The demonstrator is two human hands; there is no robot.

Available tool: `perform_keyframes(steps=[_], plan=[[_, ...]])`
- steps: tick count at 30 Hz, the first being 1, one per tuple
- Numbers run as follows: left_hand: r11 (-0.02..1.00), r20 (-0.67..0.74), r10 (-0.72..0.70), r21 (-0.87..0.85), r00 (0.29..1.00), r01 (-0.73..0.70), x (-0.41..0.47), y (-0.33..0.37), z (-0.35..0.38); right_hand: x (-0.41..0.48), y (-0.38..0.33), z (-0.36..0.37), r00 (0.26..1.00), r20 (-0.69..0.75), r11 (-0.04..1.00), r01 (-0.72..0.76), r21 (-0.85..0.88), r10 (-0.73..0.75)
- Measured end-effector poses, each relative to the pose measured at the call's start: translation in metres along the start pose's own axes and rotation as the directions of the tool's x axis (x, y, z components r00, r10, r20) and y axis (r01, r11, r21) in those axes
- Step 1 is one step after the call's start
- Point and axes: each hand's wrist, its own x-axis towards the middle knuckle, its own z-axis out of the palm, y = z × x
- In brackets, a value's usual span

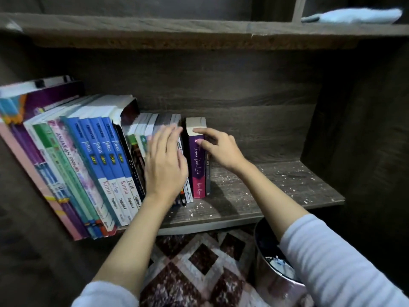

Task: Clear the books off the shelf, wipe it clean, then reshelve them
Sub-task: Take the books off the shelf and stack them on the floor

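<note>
A row of books [93,156] stands on the left half of a dark wooden shelf [276,187], leaning left. Several blue textbooks [110,151] sit in the middle of the row. At the right end stands a purple book [197,165], upright. My right hand [218,147] grips its top, index finger on the page edge and thumb on the spine. My left hand [166,165] lies flat against the thin books just left of it, fingers apart, covering their spines. The bare right half of the shelf is speckled with white crumbs and dust.
A light blue cloth [354,16] lies on the upper shelf at the top right. A dark round bin [272,262] stands on the floor below the shelf, under my right forearm. A patterned red and white rug [199,273] covers the floor.
</note>
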Motion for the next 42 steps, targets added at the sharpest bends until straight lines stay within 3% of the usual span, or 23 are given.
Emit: perform_keyframes(steps=[2, 4, 9, 12, 15, 21, 28, 36, 42], plan=[[0.986, 0.008, -0.02, -0.168, 1.0, 0.021, -0.016, 0.019, 0.006, 0.001, 0.005, -0.006, 0.999, -0.003, 0.996, -0.035, 0.083, 0.036], [0.935, 0.127, -0.189, -0.279, 0.974, 0.218, -0.026, 0.039, 0.01, 0.003, 0.009, -0.01, 0.997, 0.012, 0.983, -0.078, 0.168, 0.077], [0.748, 0.321, -0.505, -0.301, 0.801, 0.592, -0.019, 0.062, 0.039, 0.006, 0.016, -0.013, 0.994, 0.036, 0.929, -0.11, 0.352, 0.104], [0.642, 0.364, -0.597, -0.317, 0.715, 0.698, -0.004, 0.066, 0.049, 0.007, 0.029, -0.012, 0.966, 0.035, 0.76, -0.223, 0.611, 0.256], [0.562, 0.39, -0.633, -0.363, 0.669, 0.743, 0.003, 0.063, 0.058, 0.007, 0.05, -0.007, 0.901, 0.081, 0.664, -0.372, 0.649, 0.426], [0.571, 0.265, -0.676, -0.401, 0.688, 0.716, -0.002, 0.055, 0.083, 0.015, 0.089, 0.024, 0.888, 0.153, 0.703, -0.439, 0.56, 0.433], [0.623, 0.173, -0.643, -0.448, 0.746, 0.641, -0.006, 0.053, 0.094, 0.017, 0.099, 0.038, 0.97, 0.037, 0.856, -0.23, 0.463, 0.241], [0.68, 0.148, -0.49, -0.551, 0.859, 0.483, 0.003, 0.054, 0.071, 0.017, 0.091, 0.017, 0.993, -0.058, 0.83, -0.052, 0.555, 0.101], [0.547, 0.202, -0.436, -0.715, 0.877, 0.436, 0.027, 0.051, 0.023, 0.014, 0.051, -0.031, 0.998, -0.06, 0.843, 0.002, 0.539, 0.037]])
